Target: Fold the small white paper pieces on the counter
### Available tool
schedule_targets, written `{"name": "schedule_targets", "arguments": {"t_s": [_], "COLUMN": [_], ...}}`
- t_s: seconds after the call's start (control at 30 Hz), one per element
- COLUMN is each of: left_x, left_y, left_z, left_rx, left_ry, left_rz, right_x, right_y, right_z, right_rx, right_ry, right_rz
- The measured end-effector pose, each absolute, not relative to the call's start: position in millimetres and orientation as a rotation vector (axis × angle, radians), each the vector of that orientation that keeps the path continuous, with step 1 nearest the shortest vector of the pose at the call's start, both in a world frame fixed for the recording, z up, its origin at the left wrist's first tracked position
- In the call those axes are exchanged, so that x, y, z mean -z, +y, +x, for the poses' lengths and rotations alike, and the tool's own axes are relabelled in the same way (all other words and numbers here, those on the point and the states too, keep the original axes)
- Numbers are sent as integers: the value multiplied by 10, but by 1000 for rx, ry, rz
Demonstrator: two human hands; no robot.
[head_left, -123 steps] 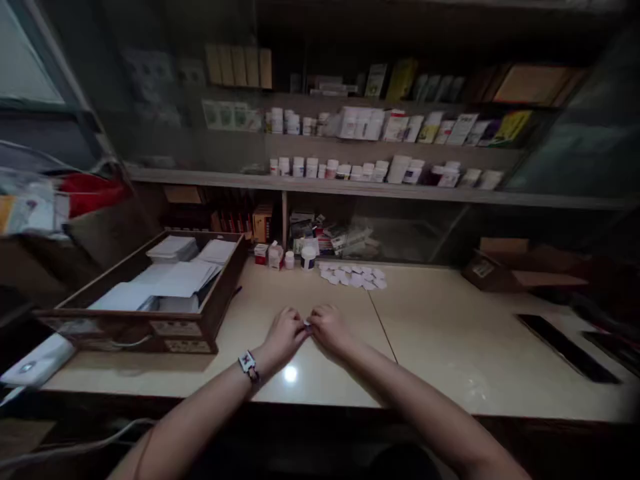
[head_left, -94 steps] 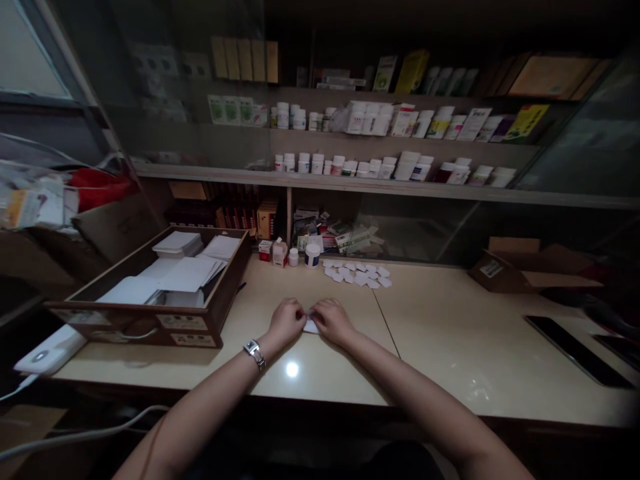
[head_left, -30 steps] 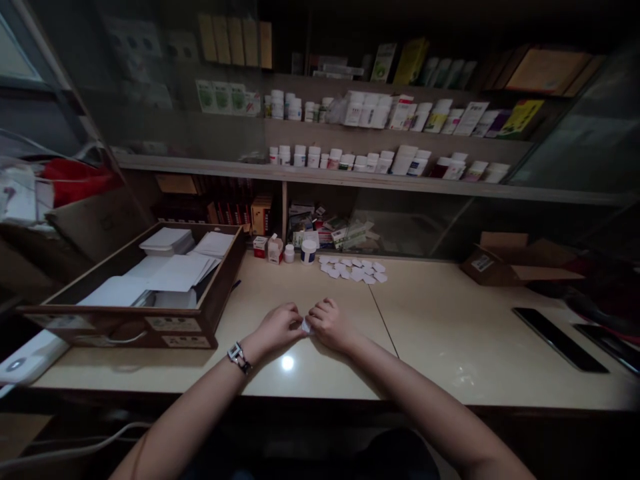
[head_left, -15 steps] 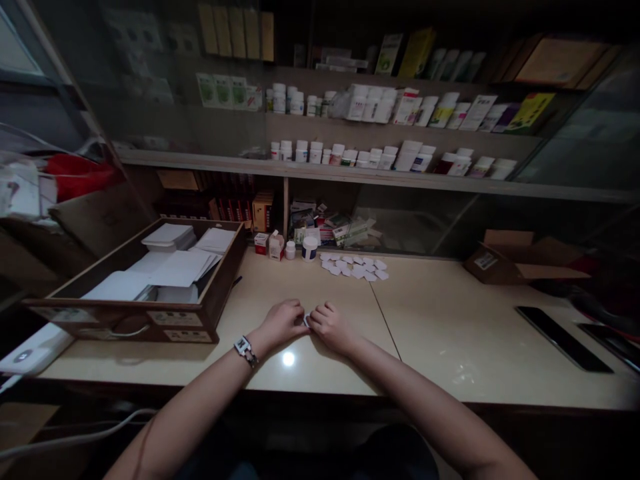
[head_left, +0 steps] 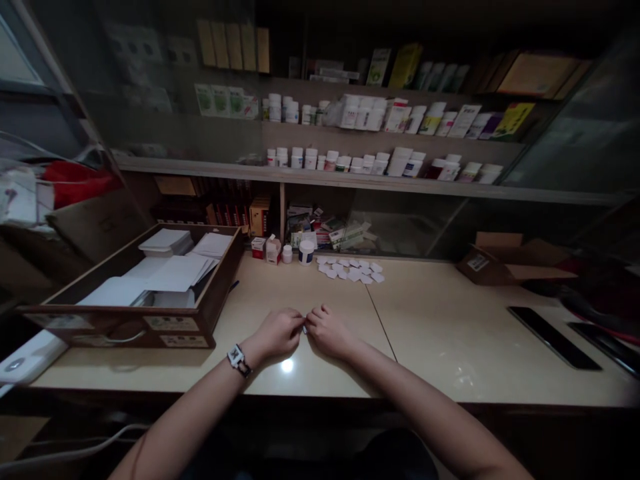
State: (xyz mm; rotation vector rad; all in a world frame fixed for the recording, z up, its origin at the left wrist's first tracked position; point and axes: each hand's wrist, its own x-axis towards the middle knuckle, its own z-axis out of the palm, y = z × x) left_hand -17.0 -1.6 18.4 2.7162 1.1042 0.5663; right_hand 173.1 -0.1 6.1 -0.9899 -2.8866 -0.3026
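Meeting just above the near part of the counter (head_left: 425, 320), both hands work at one small pale piece (head_left: 305, 329). The left hand (head_left: 281, 331), with a watch (head_left: 237, 359) at its wrist, has its fingers curled in, thumb side toward the other hand. The right hand (head_left: 326, 329) is bent in the same way, and the two sets of fingertips touch or nearly so, apparently pinching the piece between them. Only a sliver of it shows, so its exact shape cannot be told.

As for progress, a loose group of flat white pieces (head_left: 354, 273) lies toward the back of the counter, just right of a white jar with a blue band (head_left: 306, 252) — these look like the part already done. The piece in the fingers is not yet among them; judging by the grip, it is partway through its handling. What is left is harder to say: plenty of white sheets (head_left: 177, 273) lie stacked in the wooden drawer (head_left: 215, 300) on the left, though whether they belong to this work cannot be told. Beside the jar stands a small white bottle (head_left: 287, 254); a black phone (head_left: 554, 337) lies well apart on the right.
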Motion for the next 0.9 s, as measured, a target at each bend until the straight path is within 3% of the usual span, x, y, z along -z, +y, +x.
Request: {"name": "schedule_targets", "arguments": {"t_s": [0.4,0.77,0.9], "left_x": [-85,-148,-213], "left_y": [-60,-58,-49], "left_z": [-81,-139,-168], "left_rx": [-411,-578,-566], "left_ry": [1143,1464,1208], "left_rz": [2919,2672,2801], "right_x": [-139,-148,-154], "right_y": [-116,-148,-166], "right_z": [1655,1628,1614], "right_rx": [404,317,301], "right_ry": [-2949,-2925,-2905], "right_rz": [-1005,-1079,-1107]}}
